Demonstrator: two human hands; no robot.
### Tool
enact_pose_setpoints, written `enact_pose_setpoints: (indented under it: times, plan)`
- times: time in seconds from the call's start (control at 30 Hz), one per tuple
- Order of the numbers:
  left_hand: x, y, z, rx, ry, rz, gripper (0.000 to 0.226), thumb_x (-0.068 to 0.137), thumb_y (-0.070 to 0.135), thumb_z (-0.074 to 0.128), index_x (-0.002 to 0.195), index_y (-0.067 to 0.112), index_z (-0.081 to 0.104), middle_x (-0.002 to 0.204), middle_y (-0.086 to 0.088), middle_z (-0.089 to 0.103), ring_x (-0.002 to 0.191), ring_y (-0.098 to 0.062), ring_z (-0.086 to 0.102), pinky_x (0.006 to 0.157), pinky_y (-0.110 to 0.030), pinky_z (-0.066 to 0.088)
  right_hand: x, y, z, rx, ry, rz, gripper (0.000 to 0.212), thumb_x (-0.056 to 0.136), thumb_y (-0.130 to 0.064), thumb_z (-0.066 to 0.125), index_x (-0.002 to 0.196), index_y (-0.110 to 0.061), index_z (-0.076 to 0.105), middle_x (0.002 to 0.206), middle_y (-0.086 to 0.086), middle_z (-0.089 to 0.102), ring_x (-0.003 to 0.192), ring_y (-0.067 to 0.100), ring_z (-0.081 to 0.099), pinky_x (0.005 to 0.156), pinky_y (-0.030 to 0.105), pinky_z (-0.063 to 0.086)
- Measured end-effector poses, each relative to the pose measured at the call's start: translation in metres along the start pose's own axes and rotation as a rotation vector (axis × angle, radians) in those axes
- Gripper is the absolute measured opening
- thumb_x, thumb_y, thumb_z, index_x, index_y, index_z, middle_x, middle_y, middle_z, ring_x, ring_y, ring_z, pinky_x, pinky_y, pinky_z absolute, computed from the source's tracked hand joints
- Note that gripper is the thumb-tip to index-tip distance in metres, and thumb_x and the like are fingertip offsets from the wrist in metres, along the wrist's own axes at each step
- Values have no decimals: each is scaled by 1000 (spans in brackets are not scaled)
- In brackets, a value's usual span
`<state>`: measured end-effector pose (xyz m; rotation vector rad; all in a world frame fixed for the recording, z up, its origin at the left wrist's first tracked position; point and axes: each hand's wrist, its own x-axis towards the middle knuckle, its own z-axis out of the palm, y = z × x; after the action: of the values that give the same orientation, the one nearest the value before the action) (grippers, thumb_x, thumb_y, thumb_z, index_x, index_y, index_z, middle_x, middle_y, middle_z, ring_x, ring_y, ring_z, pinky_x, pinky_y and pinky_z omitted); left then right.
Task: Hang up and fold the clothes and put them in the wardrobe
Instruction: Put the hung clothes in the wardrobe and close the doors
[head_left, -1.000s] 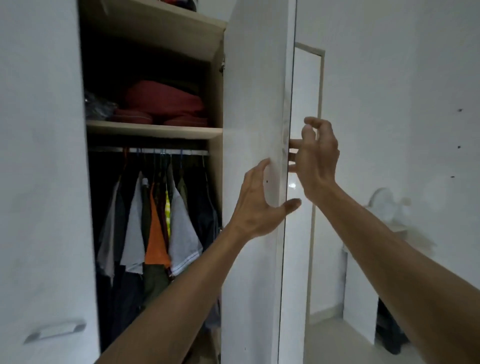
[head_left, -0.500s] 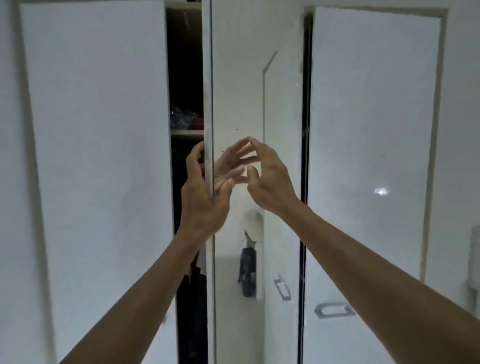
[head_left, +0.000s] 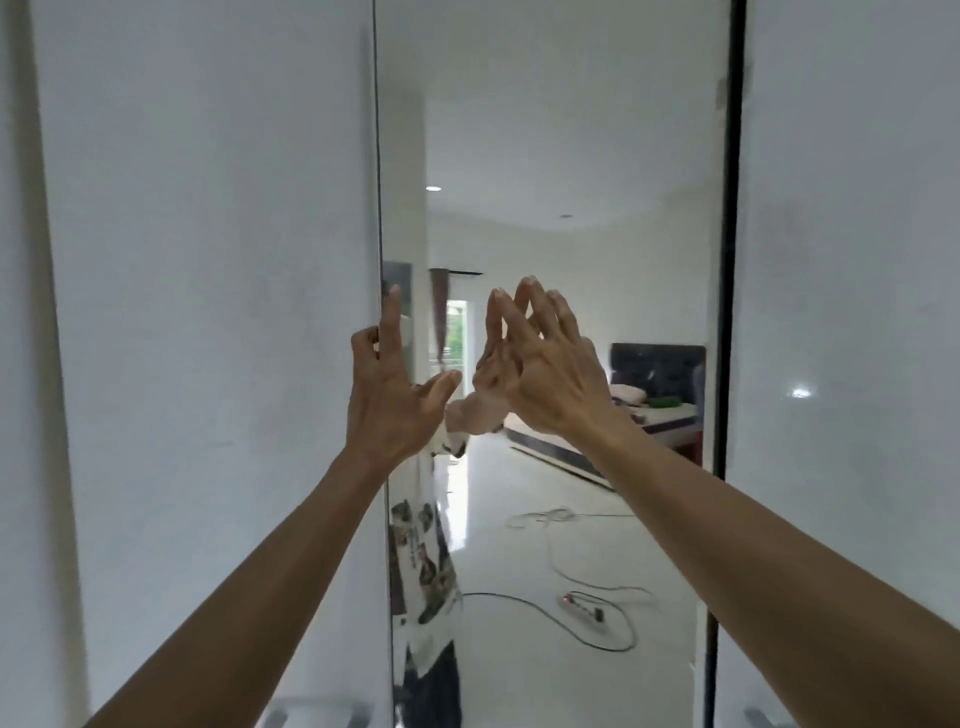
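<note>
mirrored glass of wardrobe door (head_left: 571, 156) fills centre, swung flush between white door (head_left: 208, 260) at 9 o'clock and white panel (head_left: 852, 312) at 3 o'clock; wardrobe judged all but shut. left hand (head_left: 387, 395) laid at mirror's left edge, grip wide, fingers straight, nothing held, judged to steady closing edge. right hand (head_left: 545, 374) spread, fingertips pressed on glass, grip wide, empty, judged to push door home. clothes not seen directly; judged behind doors. bed (head_left: 660, 415) and floor cable (head_left: 571, 603) seen in reflection only.
</note>
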<state>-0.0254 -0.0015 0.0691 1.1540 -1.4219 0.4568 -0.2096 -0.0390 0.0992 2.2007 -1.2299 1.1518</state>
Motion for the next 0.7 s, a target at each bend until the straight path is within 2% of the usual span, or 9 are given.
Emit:
enact_pose_setpoints:
  times: [0.03,0.1,0.17,0.23,0.33,0.47,0.7]
  plan:
    - [4,-7,5,81,-8,6,104,83,47,74,157,37,1,151,-10,22,131,-26,39,97,-42,50,5,1,8,-23,10,8,65,101,-38,35,158,-39,3,168,-7,-11,155,22,-9,116,60,27]
    - [12,-20,16,261,-23,33,94,89,59,58,157,39,-4,164,-5,-4,150,-32,9,111,-55,36,16,5,21,-61,31,28,65,103,-39,32,158,-40,-1,167,-8,-17,154,23,-14,116,64,19]
    - [21,-36,26,367,-55,71,84,95,63,42,156,39,-10,164,-2,-23,152,-29,-14,119,-60,16,28,10,33,-84,29,51,68,103,-41,30,158,-41,-9,165,-7,-25,152,23,-23,118,65,9]
    - [28,-48,35,415,-84,88,77,99,64,32,155,39,-14,162,-1,-31,150,-28,-24,120,-62,4,37,16,43,-106,30,57,69,103,-43,29,157,-39,-15,163,-6,-30,150,24,-29,119,66,2]
    - [35,-62,49,461,-63,107,71,102,61,25,156,36,-13,163,-2,-28,150,-28,-25,119,-65,0,48,23,59,-141,63,48,69,104,-49,24,156,-35,-20,162,-3,-34,148,25,-32,117,70,2]
    - [38,-73,63,508,2,138,69,103,58,26,159,32,-4,166,-4,-16,151,-31,-18,118,-66,-1,55,28,77,-170,133,23,69,104,-52,21,158,-30,-16,164,2,-27,150,30,-27,114,73,3]
    - [39,-81,67,564,56,155,68,102,59,24,159,31,0,167,-5,-9,153,-32,-11,117,-66,2,57,27,81,-195,161,7,67,104,-52,21,159,-30,-11,166,4,-23,151,31,-24,115,71,1]
